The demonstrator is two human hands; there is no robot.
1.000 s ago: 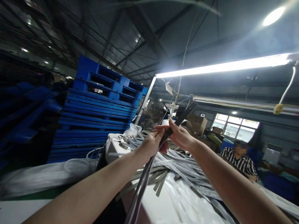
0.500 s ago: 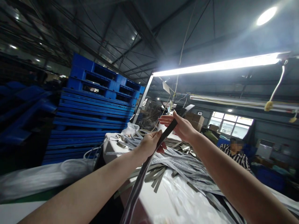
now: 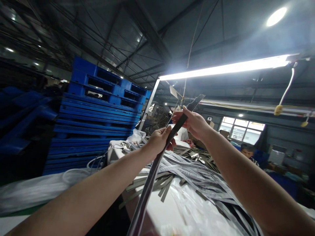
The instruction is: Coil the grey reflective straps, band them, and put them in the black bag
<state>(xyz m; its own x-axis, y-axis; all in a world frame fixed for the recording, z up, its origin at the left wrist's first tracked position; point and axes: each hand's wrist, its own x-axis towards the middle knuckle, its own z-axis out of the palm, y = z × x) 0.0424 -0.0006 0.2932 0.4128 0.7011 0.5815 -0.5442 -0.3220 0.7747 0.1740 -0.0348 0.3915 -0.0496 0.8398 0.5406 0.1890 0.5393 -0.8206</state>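
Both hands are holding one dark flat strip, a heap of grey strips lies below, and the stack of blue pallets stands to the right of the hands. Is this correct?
Not quite: the stack of blue pallets stands to the left of the left hand and right hand, as the head view shows. The dark flat strip and heap of grey strips are as you say.

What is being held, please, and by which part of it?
A long dark strip, toward its raised end: the left grip pinches it lower, the right grip has it between thumb and fingers nearer the tip.

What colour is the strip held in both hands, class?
The strip looks dark grey to black; head view.
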